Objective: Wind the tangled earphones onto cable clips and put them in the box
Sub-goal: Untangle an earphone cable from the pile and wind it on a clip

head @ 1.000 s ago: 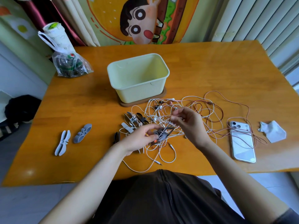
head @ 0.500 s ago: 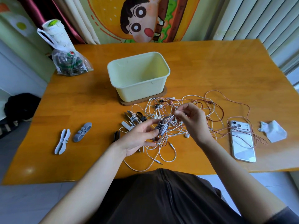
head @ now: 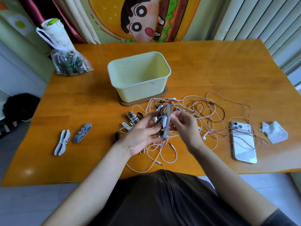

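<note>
Grey cable clip (head: 167,115), seemingly partly wound, is pinched between left hand (head: 143,136) and right hand (head: 185,126); earphones (head: 200,111) lie tangled on table (head: 211,66), box (head: 138,93) shows none.

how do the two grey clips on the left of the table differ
The pale grey cable clip is lighter than the dark grey cable clip. The pale clip's wings splay apart; the dark clip's are folded together. Both lie flat, no cable wound on.

Wooden table (head: 211,70) carries tangled earphones (head: 197,111), grey clips (head: 62,142), phone (head: 243,144), tissue (head: 275,132), bag (head: 70,64).
</note>
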A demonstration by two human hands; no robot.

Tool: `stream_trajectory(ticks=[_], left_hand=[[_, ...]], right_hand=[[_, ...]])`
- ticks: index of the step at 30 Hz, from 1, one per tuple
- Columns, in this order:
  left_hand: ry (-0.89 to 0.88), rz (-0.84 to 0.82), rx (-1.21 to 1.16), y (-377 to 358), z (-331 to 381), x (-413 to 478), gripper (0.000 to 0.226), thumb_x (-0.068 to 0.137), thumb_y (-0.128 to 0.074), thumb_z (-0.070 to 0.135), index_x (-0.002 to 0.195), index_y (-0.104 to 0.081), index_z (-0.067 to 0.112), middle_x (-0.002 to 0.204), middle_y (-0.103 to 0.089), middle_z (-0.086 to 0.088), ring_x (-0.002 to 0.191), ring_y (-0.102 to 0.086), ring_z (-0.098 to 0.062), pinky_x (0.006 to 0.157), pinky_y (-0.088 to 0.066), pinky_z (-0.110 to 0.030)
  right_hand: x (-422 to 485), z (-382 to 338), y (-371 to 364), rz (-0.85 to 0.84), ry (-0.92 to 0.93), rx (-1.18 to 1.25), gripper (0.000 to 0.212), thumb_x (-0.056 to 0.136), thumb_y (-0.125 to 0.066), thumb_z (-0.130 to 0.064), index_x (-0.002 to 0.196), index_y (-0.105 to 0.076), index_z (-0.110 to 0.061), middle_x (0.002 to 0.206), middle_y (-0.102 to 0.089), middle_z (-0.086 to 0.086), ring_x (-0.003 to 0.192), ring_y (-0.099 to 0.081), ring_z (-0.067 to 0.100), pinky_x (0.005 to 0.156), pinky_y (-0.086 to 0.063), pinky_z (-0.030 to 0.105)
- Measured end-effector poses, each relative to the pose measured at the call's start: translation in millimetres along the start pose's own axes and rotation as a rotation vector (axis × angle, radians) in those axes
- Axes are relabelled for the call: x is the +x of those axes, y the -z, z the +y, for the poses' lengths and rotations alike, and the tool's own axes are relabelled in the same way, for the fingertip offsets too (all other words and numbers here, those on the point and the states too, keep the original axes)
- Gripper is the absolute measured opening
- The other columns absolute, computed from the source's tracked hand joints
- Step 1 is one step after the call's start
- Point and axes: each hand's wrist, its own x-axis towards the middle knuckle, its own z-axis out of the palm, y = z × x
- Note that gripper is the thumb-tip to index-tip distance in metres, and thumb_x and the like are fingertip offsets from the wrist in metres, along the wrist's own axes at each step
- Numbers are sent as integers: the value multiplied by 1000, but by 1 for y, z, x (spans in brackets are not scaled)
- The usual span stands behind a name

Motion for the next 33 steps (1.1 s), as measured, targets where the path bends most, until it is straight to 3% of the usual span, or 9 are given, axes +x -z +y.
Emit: stream_trajectory(ticks=[4,8,14,19,24,28,30,33], left_hand=[[18,80,-136,0,-7,3,38,92,-48,-4,122,-54,17,114,-66,-13,100,-68,-30,84,-57,-46],[38,128,-255,-4,-14,6,33,92,-50,-1,119,-57,15,114,-67,-15,99,-68,-30,82,-57,-44],[22,180,-312,-7,-19,8,34,94,-48,3,124,-56,17,116,-66,-16,104,-66,-30,87,-55,-40],[-30,182,-268,-3,-18,9,35,97,-42,0,120,-56,21,113,-65,-13,89,-70,-25,88,-54,-41],[-43,160,-285,-3,-17,6,35,97,-42,1,118,-57,24,117,-64,-13,95,-69,-28,87,-55,-40],[-44,117,-343,-2,-17,4,33,95,-43,3,117,-59,21,100,-72,-8,87,-71,-27,80,-58,-38],[-46,106,-265,1,-16,3,33,92,-46,1,115,-61,19,98,-73,-7,88,-69,-26,80,-58,-38],[-94,114,67,7,-12,3,36,90,-52,-2,118,-62,18,107,-68,-6,99,-65,-25,82,-58,-37]], right_hand=[[-6,9,-8,-4,-110,14,17,94,-52,-13,93,-63,1,76,-63,9,64,-60,9,58,-52,20],[-11,17,-11,12,-159,19,20,93,-53,-16,93,-65,0,85,-66,21,77,-63,29,71,-54,38],[-9,12,-9,6,-141,-6,17,93,-53,-13,96,-64,0,83,-68,11,70,-67,12,60,-55,21],[-6,6,-2,96,2,-243,12,94,-54,-19,93,-64,-12,77,-65,2,67,-62,9,63,-55,22],[-11,-1,-4,107,54,-291,12,95,-52,-22,95,-62,-14,78,-63,-6,68,-60,5,63,-52,17],[-13,-4,-5,100,62,-310,13,95,-52,-23,96,-61,-14,78,-61,-9,71,-60,6,65,-51,15],[-11,-7,-1,127,72,-319,14,95,-52,-22,96,-62,-12,77,-62,-6,69,-60,6,62,-50,14],[-6,-13,12,156,111,-348,11,94,-55,-18,93,-63,-12,76,-65,-4,66,-60,5,59,-48,12]])
